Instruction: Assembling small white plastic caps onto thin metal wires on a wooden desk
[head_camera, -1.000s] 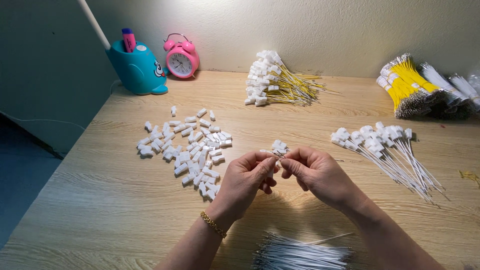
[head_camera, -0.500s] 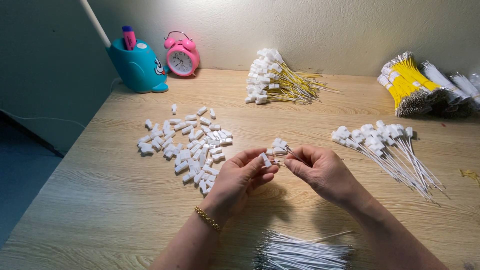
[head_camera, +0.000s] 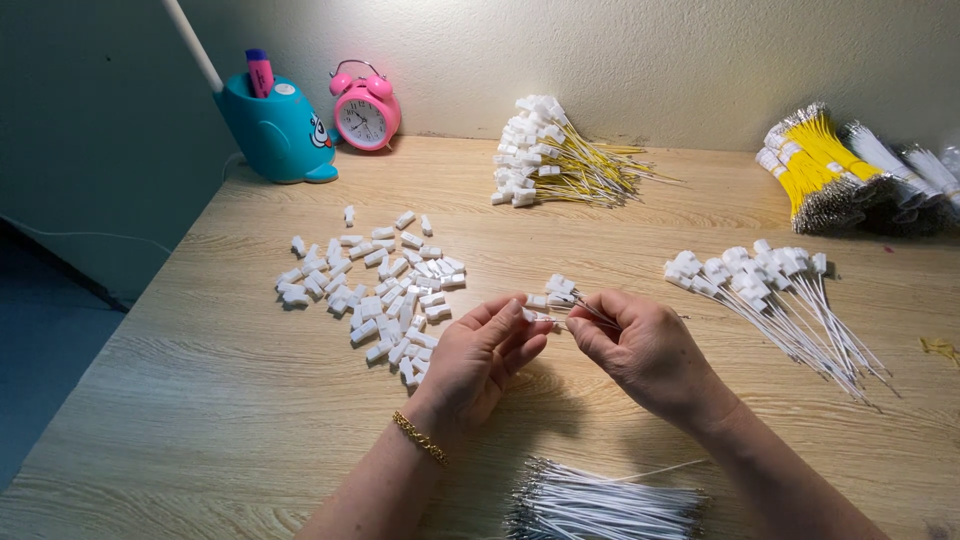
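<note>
Left hand (head_camera: 480, 355) pinching 1 small white plug (head_camera: 541, 318), right hand (head_camera: 640, 345) gripping thin wires (head_camera: 585, 308) (loose grip, likely slip onto table (head_camera: 200, 400)).

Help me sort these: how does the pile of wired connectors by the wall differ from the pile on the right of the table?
The pile by the wall has yellow wires; the pile on the right has white wires. The wall pile is heaped, its wires pointing right; the right pile is fanned out flat, wires pointing toward the near edge. Both carry small white plastic connectors on the wire ends and lie on the wooden table.
</note>
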